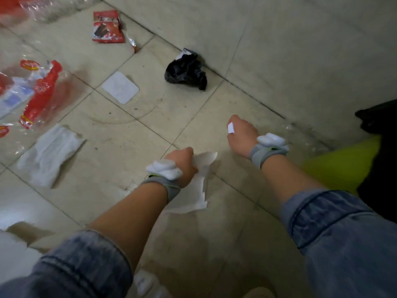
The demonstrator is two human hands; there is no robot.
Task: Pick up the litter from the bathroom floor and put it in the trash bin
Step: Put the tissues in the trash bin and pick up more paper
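Note:
My left hand grips a sheet of white paper that hangs down over the tiled floor. My right hand is curled and pinches a small white scrap. Litter lies on the floor: a crumpled black bag by the wall, a red snack wrapper at the top, a white square sticker, a white tissue at the left, and red-and-clear plastic packaging at the far left. A lime-green bin with a black liner stands at the right edge.
The tiled wall runs diagonally behind the black bag. Clear plastic film lies at the wall's foot beside the bin. More white paper lies at the lower left, and a red and clear wrapper at the top left.

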